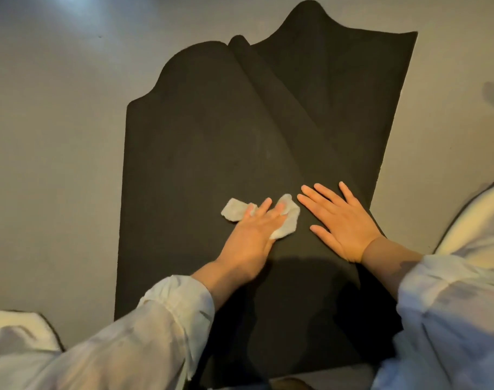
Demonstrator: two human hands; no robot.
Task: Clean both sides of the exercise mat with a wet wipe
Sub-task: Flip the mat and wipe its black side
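Head view: left hand [251, 235] flat, palm down, fingers [264, 206] straight, pressing wipe [285, 220] onto mat [212, 136]. Right hand [344, 220] flat beside it, fingers [313, 192] spread wide, pressing mat, holding nothing. Both sleeves [167, 313] white. Wipe crumpled, near mat middle, ends showing either side of left fingers. Mat black, on grey floor [57, 136]; far part folded over, raised crease running diagonally. Count: one mat, one wipe, two hands.

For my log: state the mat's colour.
The mat is plain black with no pattern, seen best in the head view, the only one.
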